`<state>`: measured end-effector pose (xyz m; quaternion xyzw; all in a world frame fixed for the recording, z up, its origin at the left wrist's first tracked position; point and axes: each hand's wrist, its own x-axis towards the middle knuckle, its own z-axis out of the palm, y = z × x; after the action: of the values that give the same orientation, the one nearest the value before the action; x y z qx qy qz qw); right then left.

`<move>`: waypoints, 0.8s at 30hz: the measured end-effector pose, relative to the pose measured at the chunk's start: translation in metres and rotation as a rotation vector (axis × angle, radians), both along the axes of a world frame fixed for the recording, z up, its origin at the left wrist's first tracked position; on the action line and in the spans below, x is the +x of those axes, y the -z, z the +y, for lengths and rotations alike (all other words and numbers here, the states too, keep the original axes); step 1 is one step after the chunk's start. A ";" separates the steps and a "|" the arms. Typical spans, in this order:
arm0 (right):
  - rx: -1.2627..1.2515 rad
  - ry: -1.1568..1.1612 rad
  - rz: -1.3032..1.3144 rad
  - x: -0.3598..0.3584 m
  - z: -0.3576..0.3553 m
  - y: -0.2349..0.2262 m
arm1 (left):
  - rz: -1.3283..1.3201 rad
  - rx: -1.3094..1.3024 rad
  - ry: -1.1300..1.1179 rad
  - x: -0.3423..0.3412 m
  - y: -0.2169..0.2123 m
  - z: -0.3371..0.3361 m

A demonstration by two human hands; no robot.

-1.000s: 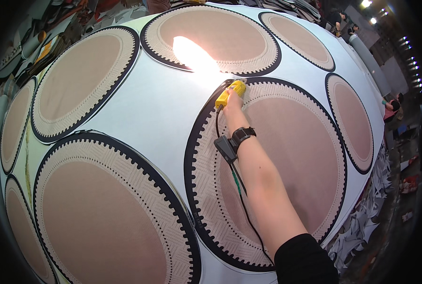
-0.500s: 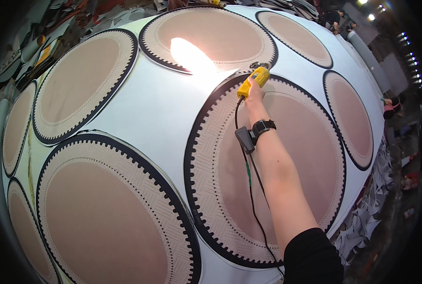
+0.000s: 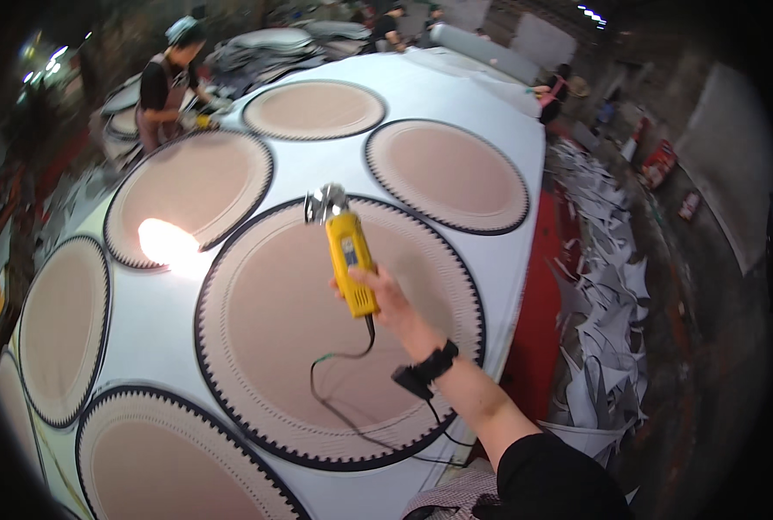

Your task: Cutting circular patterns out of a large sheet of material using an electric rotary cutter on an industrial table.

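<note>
My right hand (image 3: 392, 299) grips a yellow electric cutter (image 3: 349, 260) around its body. The cutter's round metal head (image 3: 326, 203) points away from me, and the tool looks raised above the sheet. Below it lies a large pinkish-beige round mat (image 3: 300, 338) with a dark toothed border. A black cord (image 3: 324, 400) runs from the cutter's rear and loops over this mat toward me. On my right wrist is a black strap (image 3: 434, 364) with a small dark box. My left hand is out of the picture.
More round mats (image 3: 447, 173) are printed across the wide white sheet (image 3: 148, 321). A co-worker (image 3: 168, 87) stands at the far left edge, holding a yellow tool. Pale offcuts (image 3: 603, 321) lie heaped at the right. A grey roll (image 3: 486, 54) rests at the back.
My view has swung to the right. My right hand has drawn the cutter back from the gap between mats, and it now hangs over the large mat. A co-worker shows at far left.
</note>
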<state>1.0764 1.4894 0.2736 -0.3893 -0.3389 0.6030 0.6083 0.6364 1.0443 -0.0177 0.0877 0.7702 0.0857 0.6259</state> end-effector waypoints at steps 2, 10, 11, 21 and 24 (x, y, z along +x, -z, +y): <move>-0.019 0.041 -0.013 0.051 -0.059 -0.014 | -0.003 -0.028 0.090 0.006 -0.006 0.010; -0.136 0.376 -0.050 0.257 -0.274 -0.001 | 0.252 0.533 0.394 0.105 0.009 0.022; -0.128 0.412 -0.024 0.287 -0.296 0.005 | 0.409 0.484 0.816 0.124 0.009 0.031; -0.258 0.630 -0.100 0.552 -0.436 0.023 | 0.486 1.087 0.344 0.434 0.056 0.116; -0.290 0.656 -0.121 0.598 -0.444 0.013 | 0.543 1.076 0.580 0.540 0.035 0.128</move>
<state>1.6747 1.0456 0.2608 -0.5943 -0.1422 0.3935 0.6868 1.1767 1.1725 -0.0522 0.6097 0.6954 0.2611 0.2766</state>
